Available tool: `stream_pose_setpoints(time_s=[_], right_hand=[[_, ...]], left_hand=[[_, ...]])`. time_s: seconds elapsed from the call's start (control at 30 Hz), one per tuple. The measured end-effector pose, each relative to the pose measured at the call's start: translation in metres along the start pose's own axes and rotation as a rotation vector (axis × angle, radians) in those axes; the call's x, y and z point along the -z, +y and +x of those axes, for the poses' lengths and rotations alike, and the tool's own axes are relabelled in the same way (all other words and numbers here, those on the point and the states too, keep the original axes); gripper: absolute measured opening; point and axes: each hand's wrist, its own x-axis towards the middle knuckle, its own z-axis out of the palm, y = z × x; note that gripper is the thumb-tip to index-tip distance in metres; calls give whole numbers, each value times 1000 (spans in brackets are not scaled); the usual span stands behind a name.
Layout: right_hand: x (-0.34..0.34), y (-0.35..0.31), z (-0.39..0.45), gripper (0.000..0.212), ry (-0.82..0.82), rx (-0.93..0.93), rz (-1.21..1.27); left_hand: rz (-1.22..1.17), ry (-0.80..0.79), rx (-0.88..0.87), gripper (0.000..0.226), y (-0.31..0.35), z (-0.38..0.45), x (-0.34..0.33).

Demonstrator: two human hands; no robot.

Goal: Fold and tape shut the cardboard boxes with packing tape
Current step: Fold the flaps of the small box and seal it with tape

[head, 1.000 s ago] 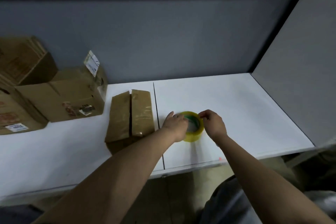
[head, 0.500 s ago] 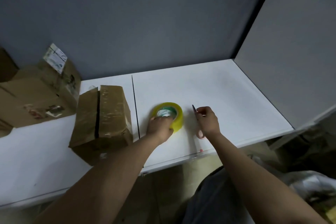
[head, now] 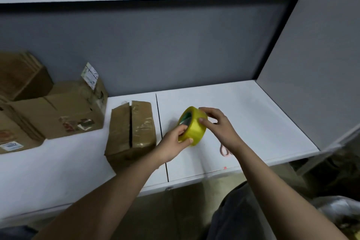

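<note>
- Tape roll (head: pixel 192 125), yellow with a green core, is held on edge above the white bench (head: pixel 253 115), tilted so its open side faces left.
- The left hand (head: pixel 175 143) is wrapped round the roll's lower left rim, its fingers (head: pixel 183 129) curled into the core and its thumb pressed on the outer band.
- The right hand (head: pixel 216 124) is laid on the roll's upper right side, fingertips pinched against the yellow band.
- A small cardboard box (head: pixel 131 132) is seen just left of the left hand's fingers, its two top flaps folded down with a dark gap left between them.
- Larger boxes (head: pixel 58 111) are stacked further left, well apart from the fingers.
- A pink looped object (head: pixel 224 150), too unclear to identify, lies on the bench just below the right wrist.
</note>
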Motion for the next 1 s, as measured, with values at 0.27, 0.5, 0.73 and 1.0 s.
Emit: stream_pose_setpoints(time_s=[0.27, 0.5, 0.73, 1.0], right_hand=[[-16, -45, -10, 14, 228, 222, -38], [-37, -90, 4, 14, 176, 114, 129], [-93, -125, 22, 22, 115, 182, -25], [-137, -167, 43, 20, 193, 400, -135]], left_hand=[[-71, 61, -85, 26, 30, -23, 19], [-221, 47, -97, 24, 78, -55, 42], [18, 292, -177, 17, 85, -93, 88], [-199, 442, -7, 12, 73, -86, 147]])
